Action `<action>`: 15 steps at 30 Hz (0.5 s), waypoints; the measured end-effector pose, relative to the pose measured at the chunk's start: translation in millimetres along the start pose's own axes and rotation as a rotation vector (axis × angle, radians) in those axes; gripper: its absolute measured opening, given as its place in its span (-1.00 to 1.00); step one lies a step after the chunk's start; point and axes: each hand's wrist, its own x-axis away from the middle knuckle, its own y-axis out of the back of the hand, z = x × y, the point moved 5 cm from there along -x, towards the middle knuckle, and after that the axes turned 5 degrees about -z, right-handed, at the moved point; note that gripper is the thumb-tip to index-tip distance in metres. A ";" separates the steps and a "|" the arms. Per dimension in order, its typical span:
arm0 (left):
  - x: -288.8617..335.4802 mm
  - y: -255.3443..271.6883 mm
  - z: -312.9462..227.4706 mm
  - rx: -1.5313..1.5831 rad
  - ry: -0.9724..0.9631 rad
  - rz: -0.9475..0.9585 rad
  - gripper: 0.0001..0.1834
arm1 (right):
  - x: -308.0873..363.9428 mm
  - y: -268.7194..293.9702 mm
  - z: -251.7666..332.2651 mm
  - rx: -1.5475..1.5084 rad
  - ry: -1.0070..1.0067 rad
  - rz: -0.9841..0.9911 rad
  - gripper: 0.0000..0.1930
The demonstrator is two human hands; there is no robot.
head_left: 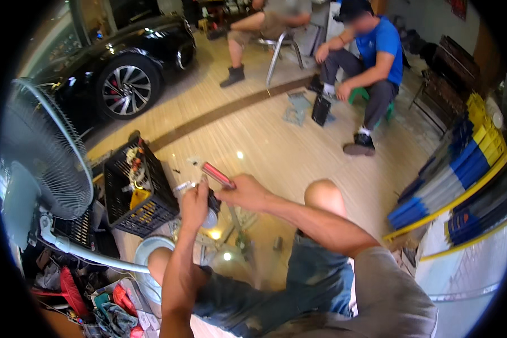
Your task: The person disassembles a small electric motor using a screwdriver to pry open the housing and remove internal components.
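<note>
My left hand point(195, 204) is closed around a dark part with a grey, rounded lower end point(210, 217); its exact kind is hard to make out. Close beside it, my right hand point(243, 192) grips a red, bar-shaped tool point(216, 174) that slants up and to the left past the left hand. The fingers partly cover the tool, so I cannot tell its kind. Both hands are close together in front of my knees, above the tiled floor. Small loose pieces lie beyond the left hand.
A black plastic crate point(142, 194) with mixed parts stands left of my hands. Nearer the left edge is a standing fan point(50, 152). A black car point(124, 62) is at the back left. A person in blue point(380, 50) sits beyond, beside grey pieces point(296, 108). Blue-yellow stacks point(450, 174) line the right.
</note>
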 end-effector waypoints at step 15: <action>11.1 -5.0 -2.7 0.476 0.226 0.071 -0.44 | -1.2 2.1 26.0 0.166 0.099 0.011 -0.62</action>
